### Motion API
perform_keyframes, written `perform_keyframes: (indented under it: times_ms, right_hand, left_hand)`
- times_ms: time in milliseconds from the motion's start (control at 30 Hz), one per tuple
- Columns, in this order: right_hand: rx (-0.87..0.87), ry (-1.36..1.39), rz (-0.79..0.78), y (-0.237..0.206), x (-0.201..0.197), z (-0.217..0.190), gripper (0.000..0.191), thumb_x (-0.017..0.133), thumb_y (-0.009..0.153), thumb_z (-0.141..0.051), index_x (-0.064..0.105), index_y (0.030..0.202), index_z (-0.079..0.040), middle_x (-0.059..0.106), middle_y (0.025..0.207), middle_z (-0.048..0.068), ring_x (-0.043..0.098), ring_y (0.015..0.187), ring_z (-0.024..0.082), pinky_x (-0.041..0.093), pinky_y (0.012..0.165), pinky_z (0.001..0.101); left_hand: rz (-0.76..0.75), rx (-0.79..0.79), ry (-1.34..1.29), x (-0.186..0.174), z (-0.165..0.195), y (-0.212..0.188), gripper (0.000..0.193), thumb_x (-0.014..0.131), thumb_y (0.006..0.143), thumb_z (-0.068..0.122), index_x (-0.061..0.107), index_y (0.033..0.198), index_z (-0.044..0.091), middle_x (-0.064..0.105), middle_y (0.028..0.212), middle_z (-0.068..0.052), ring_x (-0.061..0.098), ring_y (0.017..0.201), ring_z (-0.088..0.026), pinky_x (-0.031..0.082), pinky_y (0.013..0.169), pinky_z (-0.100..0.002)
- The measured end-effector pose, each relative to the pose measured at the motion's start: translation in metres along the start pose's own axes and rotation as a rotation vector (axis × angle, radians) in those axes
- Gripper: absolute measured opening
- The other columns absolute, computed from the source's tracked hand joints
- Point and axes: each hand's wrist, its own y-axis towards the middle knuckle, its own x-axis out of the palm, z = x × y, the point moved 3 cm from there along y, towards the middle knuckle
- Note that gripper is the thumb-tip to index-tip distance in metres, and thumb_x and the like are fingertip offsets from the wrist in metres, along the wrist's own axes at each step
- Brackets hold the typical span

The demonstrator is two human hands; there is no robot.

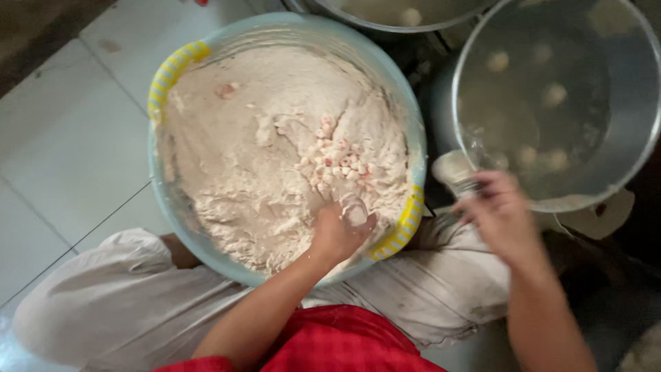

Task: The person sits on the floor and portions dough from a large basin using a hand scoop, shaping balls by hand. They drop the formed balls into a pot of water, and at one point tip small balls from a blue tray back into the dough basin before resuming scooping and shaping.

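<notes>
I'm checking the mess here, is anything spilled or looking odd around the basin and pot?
Nothing looks spilled on the tiles. The basin holds pale paste with small pink-white chunks heaped near the left hand, which is smeared with paste. The right hand holds a paste-coated spoon beside the pot, where pale balls sit in water.

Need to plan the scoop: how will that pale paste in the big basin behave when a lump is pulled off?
The paste looks soft and sticky: it clings to the left hand. Peaks hold shape, so probably thick, not runny. A lump would likely sag.
</notes>
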Motion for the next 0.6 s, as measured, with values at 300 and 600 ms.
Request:
perform_keyframes:
  times_ms: [300, 600]
  right_hand:
    - [-0.085, -0.245, -0.37, -0.052, 0.1, -0.02, 0.06, 0.058, 0.098, -0.011, 0.044, 0.157, -0.014, 0.065, 0.085, 0.001, 0.058, 0.073, 0.006, 0.052, 0.068, 0.0226]
    - [0.301, 0.241, -0.524, -0.032, 0.11, 0.01, 0.056, 0.052, 0.096, -0.014, 0.044, 0.152, -0.012, 0.07, 0.099, -0.004, 0.057, 0.063, 0.007, 0.044, 0.051, 0.0225]
  left_hand:
    - [-0.039, 0.077, 0.187, 0.006, 0.0, -0.003, 0.016, 0.078, 0.08, 0.024, 0.076, 0.086, 0.01, 0.072, 0.075, -0.017, 0.073, 0.072, -0.037, 0.058, 0.061, -0.045]
    - [-0.192, -0.096, 0.531, -0.024, 0.014, 0.006, 0.054, 0.088, 0.063, 0.046, 0.072, 0.085, -0.001, 0.072, 0.091, -0.026, 0.072, 0.087, -0.042, 0.058, 0.078, -0.048]
